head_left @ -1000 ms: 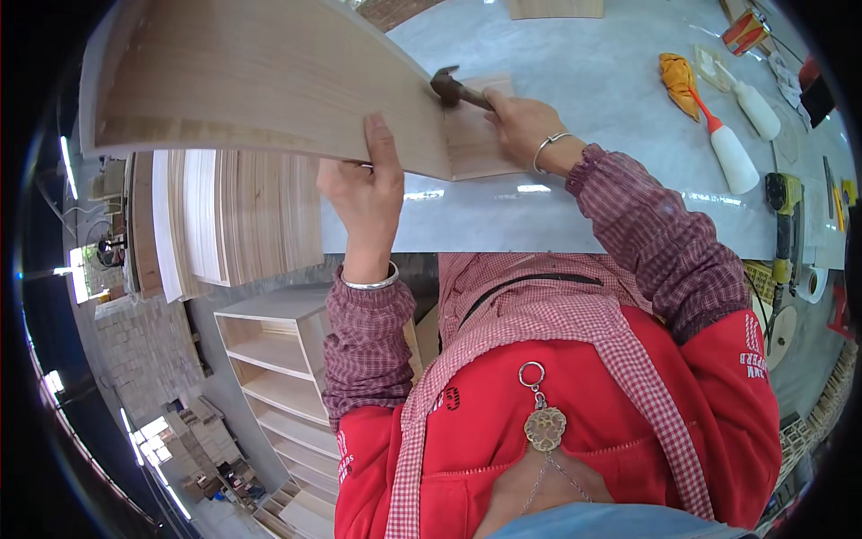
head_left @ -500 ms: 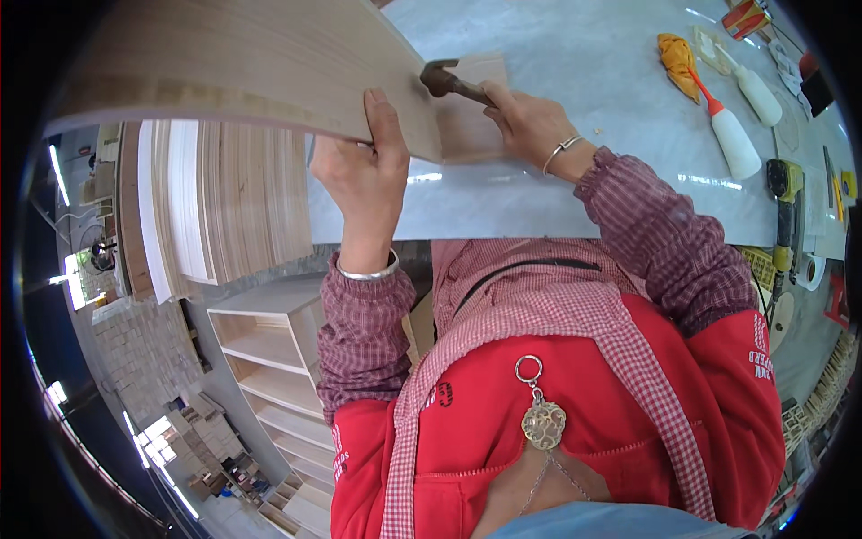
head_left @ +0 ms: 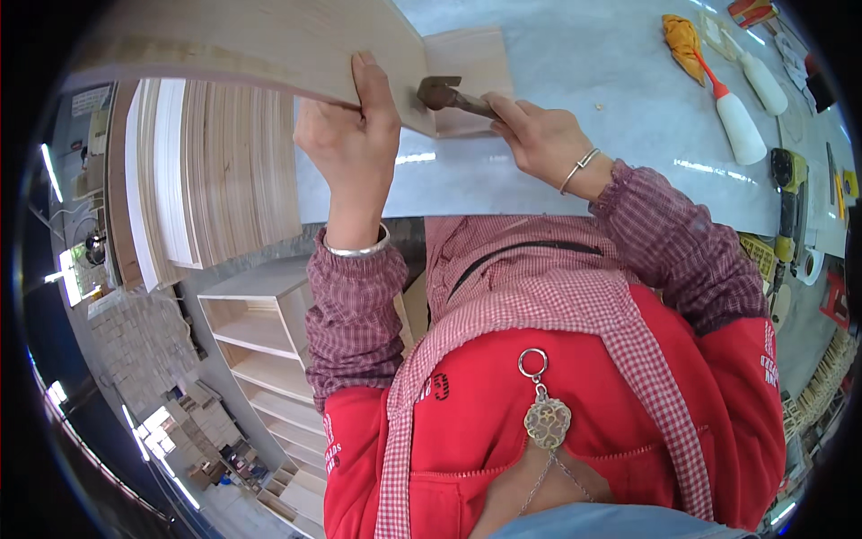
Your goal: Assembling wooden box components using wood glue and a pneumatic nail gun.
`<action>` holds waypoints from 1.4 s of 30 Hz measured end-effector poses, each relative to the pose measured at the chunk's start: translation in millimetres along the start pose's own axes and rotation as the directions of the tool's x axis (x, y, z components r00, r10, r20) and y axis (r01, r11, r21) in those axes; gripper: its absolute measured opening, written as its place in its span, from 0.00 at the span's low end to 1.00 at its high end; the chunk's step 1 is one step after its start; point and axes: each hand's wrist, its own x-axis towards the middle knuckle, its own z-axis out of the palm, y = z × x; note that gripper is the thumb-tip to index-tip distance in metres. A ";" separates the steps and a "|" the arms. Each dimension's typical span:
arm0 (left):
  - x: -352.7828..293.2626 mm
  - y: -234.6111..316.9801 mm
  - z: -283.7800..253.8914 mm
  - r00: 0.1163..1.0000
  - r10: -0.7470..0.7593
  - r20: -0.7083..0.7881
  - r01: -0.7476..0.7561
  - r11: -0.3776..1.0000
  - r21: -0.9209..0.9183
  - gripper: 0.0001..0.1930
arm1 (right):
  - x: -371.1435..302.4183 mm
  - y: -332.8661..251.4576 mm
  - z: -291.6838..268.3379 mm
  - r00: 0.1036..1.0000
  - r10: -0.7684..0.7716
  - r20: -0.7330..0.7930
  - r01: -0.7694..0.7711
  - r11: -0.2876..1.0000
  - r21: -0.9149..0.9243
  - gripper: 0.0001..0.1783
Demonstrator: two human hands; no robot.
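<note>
My left hand is closed on the near edge of a long pale wooden board, thumb on its face and fingers below. At its right end the board meets a shorter wooden piece that lies on the table. In my right hand is the handle of a hammer. The brown metal head is against or just in front of the board's face, close to that joint; I cannot tell whether it touches.
The grey table carries a white glue bottle with a red nozzle, another white bottle, an orange bag and a yellow-black power drill. Stacked boards stand at left, above a wooden shelf unit.
The hammer head has moved down along the board toward its near edge. My right hand has shifted slightly right and down. The left hand keeps its hold, and the whole view has tilted a little.
</note>
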 end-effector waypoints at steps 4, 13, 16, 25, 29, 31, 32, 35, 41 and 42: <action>0.4 1.6 -0.7 1.000 -0.003 -0.017 0.003 1.000 -0.008 0.11 | -14.1 -0.5 6.7 0.997 0.015 0.070 -0.012 0.999 -0.036 0.14; 2.3 5.1 -6.9 0.998 -0.040 0.056 0.036 0.996 0.077 0.10 | -23.8 -15.2 -6.5 0.999 0.040 0.035 -0.042 0.998 0.036 0.14; 2.8 12.6 -5.8 0.996 -0.077 0.037 0.076 0.997 0.019 0.10 | -25.1 -9.8 -9.4 0.989 0.078 0.129 -0.086 0.995 0.059 0.16; 11.2 -0.8 -22.6 0.897 -0.440 0.032 0.429 0.853 -0.297 0.09 | -71.9 29.3 -81.1 0.901 0.348 -0.258 -0.213 0.875 0.435 0.18; 6.2 -20.9 -4.3 0.730 -0.640 0.237 0.644 0.530 -0.551 0.17 | -103.6 65.9 -107.7 0.759 0.569 -0.318 -0.311 0.744 0.591 0.16; -0.3 -22.4 17.5 0.700 -0.648 0.302 0.680 0.474 -0.559 0.20 | -117.6 77.5 -116.7 0.737 0.601 -0.309 -0.316 0.711 0.628 0.15; -5.4 -19.7 26.7 0.638 -0.657 0.403 0.732 0.355 -0.581 0.21 | -124.4 77.8 -119.3 0.685 0.684 -0.252 -0.378 0.629 0.680 0.14; -22.7 -14.5 54.5 0.479 -0.671 0.566 0.820 0.110 -0.562 0.22 | -143.3 86.2 -122.9 0.634 0.758 -0.153 -0.468 0.534 0.704 0.13; -53.2 -11.6 77.1 0.407 -0.559 0.723 0.856 -0.043 -0.515 0.22 | -128.0 78.1 -155.2 0.655 0.753 -0.064 -0.480 0.481 0.734 0.15; -55.2 -10.7 78.8 0.375 -0.543 0.751 0.873 -0.067 -0.484 0.21 | -122.6 78.7 -161.2 0.676 0.734 -0.066 -0.469 0.498 0.730 0.16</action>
